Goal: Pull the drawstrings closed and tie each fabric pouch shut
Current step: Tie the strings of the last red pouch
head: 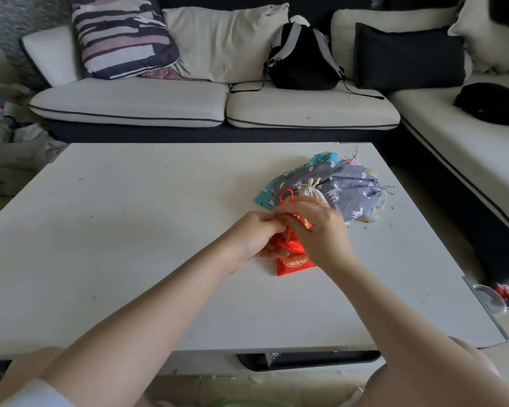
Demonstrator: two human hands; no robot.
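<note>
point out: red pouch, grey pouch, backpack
red pouch (294,264), head view, lower body with gold embroidery
grey pouch (350,186), head view, middle of the printed fabric
backpack (303,66), head view, black front panel

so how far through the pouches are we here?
Done, apparently: a small cream pouch on the pile looks cinched with a knot on top. In hand: the red pouch, neck gathered, left hand and right hand working its red cord. Left: the grey and teal pouches behind; their ties are unclear.
</note>
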